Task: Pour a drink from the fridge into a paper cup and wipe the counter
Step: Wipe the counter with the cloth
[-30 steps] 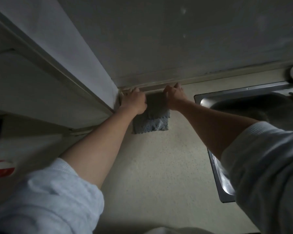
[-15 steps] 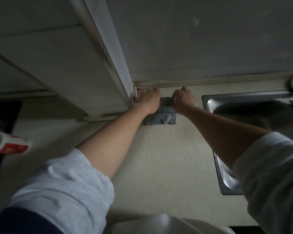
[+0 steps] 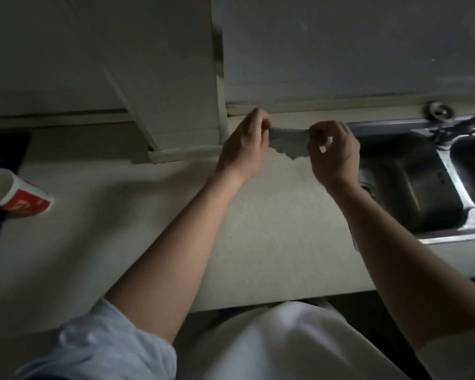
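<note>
From the head view, your left hand (image 3: 244, 145) and your right hand (image 3: 333, 152) are both raised over the back of the worktop (image 3: 258, 229), close to the corner where a pale panel (image 3: 176, 78) meets the wall (image 3: 340, 50). The grey cloth (image 3: 288, 144) is stretched between them. Your left grip pinches its left end with curled fingers, and your right grip pinches its right end the same way. The cloth's top edge runs taut from hand to hand and its scalloped lower edge hangs down. You cannot tell from here whether that lower edge touches the worktop.

The paper cup (image 3: 17, 193), red and white, sits far to the left at the worktop's edge, well apart from both hands, with its open mouth facing up and to the left.

To the right, the steel sink (image 3: 450, 237) is set into the worktop, with the tap (image 3: 461, 124) at its back, just beside your right hand. Both forearms are bare, with a pale sleeve (image 3: 102, 344) pushed up on the left arm.
</note>
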